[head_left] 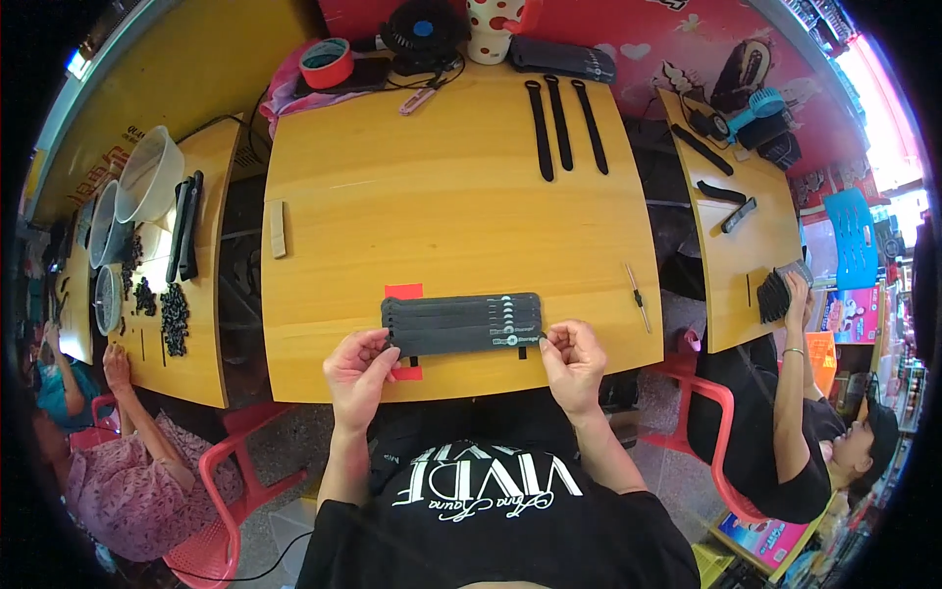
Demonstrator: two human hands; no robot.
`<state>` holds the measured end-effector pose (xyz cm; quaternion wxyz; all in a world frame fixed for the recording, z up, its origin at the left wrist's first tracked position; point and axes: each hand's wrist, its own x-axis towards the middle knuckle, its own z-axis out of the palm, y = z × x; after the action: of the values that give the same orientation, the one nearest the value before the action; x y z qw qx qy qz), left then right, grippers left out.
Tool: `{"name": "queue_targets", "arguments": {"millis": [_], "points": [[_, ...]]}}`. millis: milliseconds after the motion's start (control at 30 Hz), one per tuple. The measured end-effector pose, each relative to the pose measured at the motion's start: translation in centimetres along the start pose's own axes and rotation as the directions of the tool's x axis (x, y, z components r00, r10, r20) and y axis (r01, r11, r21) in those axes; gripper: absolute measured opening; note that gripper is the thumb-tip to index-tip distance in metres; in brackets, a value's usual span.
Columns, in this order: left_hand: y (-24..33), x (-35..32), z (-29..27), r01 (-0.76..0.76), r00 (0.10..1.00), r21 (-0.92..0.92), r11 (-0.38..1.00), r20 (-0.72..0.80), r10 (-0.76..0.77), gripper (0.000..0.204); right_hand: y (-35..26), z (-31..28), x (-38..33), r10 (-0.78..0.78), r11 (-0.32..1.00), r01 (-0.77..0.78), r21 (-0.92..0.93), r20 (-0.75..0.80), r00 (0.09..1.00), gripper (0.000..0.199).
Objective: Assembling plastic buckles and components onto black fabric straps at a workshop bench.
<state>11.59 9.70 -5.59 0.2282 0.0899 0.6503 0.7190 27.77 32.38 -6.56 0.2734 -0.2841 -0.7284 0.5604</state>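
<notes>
A stack of black fabric straps (pixel 459 324) lies flat near the front edge of the yellow wooden table (pixel 442 206), over a red marker patch (pixel 403 292). My left hand (pixel 358 371) pinches the stack's left end. My right hand (pixel 572 359) pinches its right end, by the white printed labels. Three more black straps (pixel 564 126) lie side by side at the far right of the table.
A thin pen-like tool (pixel 638 294) lies at the right edge and a small wooden block (pixel 278 229) at the left. Tape roll (pixel 327 63), black fan (pixel 422 29), spotted cup (pixel 491 27) and a dark pouch (pixel 561 57) line the back. People sit at both side tables.
</notes>
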Motion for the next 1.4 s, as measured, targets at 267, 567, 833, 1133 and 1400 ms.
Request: {"name": "queue_targets", "arguments": {"millis": [267, 567, 833, 1133, 1400], "points": [[0.17, 0.34, -0.30, 0.023, 1.000, -0.053, 0.998, -0.001, -0.023, 0.023, -0.13, 0.34, 0.21, -0.053, 0.991, 0.048, -0.125, -0.034, 0.998, 0.022], [0.22, 0.30, -0.36, 0.037, 0.999, -0.024, 0.999, 0.005, -0.037, 0.021, -0.48, 0.66, 0.51, -0.021, 0.993, 0.013, -0.114, -0.066, 0.998, 0.022], [0.05, 0.36, -0.39, 0.035, 0.999, -0.029, 0.999, 0.003, -0.035, 0.021, -0.52, 0.86, 0.66, -0.055, 0.989, 0.044, -0.140, -0.081, 0.995, 0.023], [0.10, 0.41, -0.30, 0.033, 0.999, -0.015, 0.999, -0.004, -0.033, 0.021, -0.63, 0.90, 0.66, -0.041, 0.990, 0.029, -0.141, -0.081, 0.996, 0.025], [0.34, 0.36, -0.22, 0.040, 0.999, -0.002, 0.999, -0.012, -0.040, 0.020, -0.58, 0.91, 0.66, -0.016, 0.990, 0.003, -0.141, -0.091, 0.996, 0.025]]}}
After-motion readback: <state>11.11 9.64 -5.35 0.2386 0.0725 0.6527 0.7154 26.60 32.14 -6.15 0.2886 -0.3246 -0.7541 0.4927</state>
